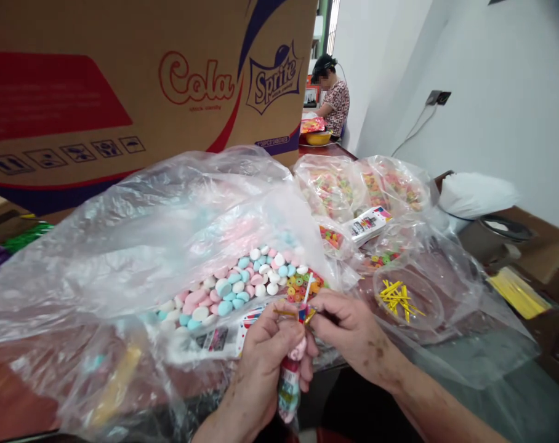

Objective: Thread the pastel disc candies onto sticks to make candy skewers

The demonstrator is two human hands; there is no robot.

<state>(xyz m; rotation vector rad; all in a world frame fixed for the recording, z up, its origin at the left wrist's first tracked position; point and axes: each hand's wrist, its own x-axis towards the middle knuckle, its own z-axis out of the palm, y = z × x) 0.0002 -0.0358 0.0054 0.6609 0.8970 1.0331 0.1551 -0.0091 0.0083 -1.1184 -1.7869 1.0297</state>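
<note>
My left hand (274,344) is closed around the neck of a small clear candy bag (289,391), filled with pink, white and pale blue candies and hanging downward. My right hand (348,329) pinches a gold twist tie (309,316) at the bag's gathered neck, where a white stick (309,286) pokes upward. Just beyond my hands, pastel candies (233,286) lie in a large clear plastic bag (205,203). Printed cards (224,338) lie beside my left hand. Right of my right hand, several yellow twist ties (399,298) rest in a clear round dish (439,301).
A big cardboard box (145,80) stands behind the bag. Bags of colourful ring candies (330,191) and a stack of printed cards (369,225) sit at the back right. Yellow strips (519,292) lie far right. Another person (337,101) sits in the background by a yellow bowl (319,138).
</note>
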